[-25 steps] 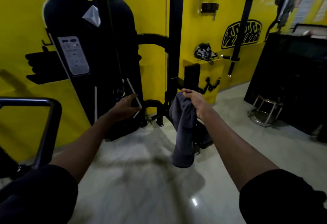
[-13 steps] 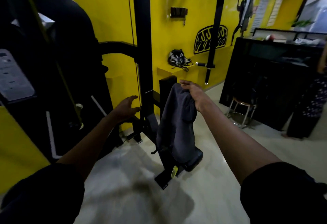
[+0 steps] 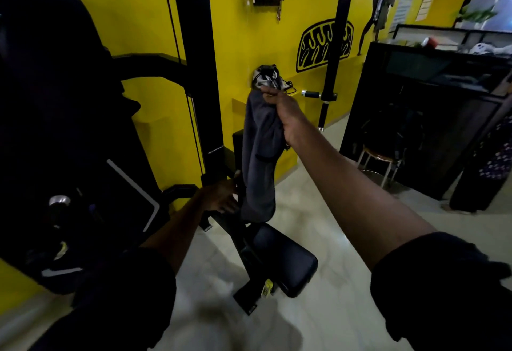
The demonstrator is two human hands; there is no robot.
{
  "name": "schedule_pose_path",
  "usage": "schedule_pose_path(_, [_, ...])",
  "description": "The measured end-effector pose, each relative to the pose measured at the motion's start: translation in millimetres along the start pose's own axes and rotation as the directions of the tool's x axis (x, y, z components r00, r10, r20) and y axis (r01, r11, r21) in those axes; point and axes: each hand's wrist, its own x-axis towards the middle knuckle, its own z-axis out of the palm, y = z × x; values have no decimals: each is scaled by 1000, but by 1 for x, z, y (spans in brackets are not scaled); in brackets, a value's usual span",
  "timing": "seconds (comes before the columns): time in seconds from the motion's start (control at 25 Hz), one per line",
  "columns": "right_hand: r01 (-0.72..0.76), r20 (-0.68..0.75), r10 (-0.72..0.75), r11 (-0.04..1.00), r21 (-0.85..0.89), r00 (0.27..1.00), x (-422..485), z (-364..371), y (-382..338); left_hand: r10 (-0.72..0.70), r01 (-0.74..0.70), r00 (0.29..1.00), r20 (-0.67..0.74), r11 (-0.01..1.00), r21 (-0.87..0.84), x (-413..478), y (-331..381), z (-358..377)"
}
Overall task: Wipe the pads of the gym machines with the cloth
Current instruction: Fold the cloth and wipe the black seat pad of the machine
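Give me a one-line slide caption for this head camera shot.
Right hand holds a grey cloth hanging above the machine's black seat pad while the left hand reaches in beside it.

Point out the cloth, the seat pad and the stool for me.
cloth (image 3: 259, 162), head view, the middle of its hanging length.
seat pad (image 3: 288, 262), head view, the top face of the cushion.
stool (image 3: 378, 155), head view, its round seat.

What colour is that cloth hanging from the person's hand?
The cloth is plain dark grey, seen best in the head view, hanging from the right hand.
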Motion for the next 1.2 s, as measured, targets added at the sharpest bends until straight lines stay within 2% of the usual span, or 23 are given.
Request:
schedule_pose_path(0.12, [-10,28,9,1000,23,1000,28,4,2,-8,-1,1000,-23,929,-369,52,4,8])
schedule_pose_path(0.2, [-22,17,21,999,48,1000,46,3,3,-48,54,999,27,789,-613,60,16,14])
schedule_pose_path(0.28, [-35,-10,36,998,60,999,62,-5,4,18,40,997,77,727,-685,54,33,18])
schedule_pose_path(0.36, [-27,-57,30,998,57,998,74,-18,4,38,-22,999,7,719,-695,58,50,11])
schedule_pose_path(0.44, [-19,-139,25,999,43,990,83,-35,6,136,-95,991,-2,684,-723,82,47,-17])
schedule_pose_path(0.48, [-10,-185,11,1000,7,983,88,-44,9,121,-125,991,-57,688,-715,93,46,-30])
schedule_pose_path(0.56, [-22,-286,-14,992,-123,958,92,-63,16,135,-148,988,-72,723,-675,104,46,-55])
schedule_pose_path(0.64, [-76,-381,-49,949,-305,924,93,-84,27,109,-155,988,-111,769,-620,92,60,-71])
schedule_pose_path(0.76, [-240,-444,-10,831,-501,896,92,-119,49,137,-220,968,-209,865,-451,105,72,-96])
schedule_pose_path(0.84, [-295,-449,9,765,-572,894,88,-128,57,152,-245,961,-231,855,-457,115,74,-109])
schedule_pose_path(0.92, [-334,-504,30,783,-525,863,84,-133,62,144,-252,956,-254,844,-474,116,74,-112])
schedule_pose_path(1.04, [-384,-615,109,860,-335,781,78,-143,66,201,-281,956,-213,838,-468,119,77,-110])
schedule_pose_path(1.12, [-399,-601,245,907,-136,761,74,-152,67,159,-307,939,-304,786,-537,125,79,-110])
schedule_pose_path(1.2, [-362,-507,345,930,70,790,69,-155,65,136,-393,881,-453,744,-541,124,86,-110])
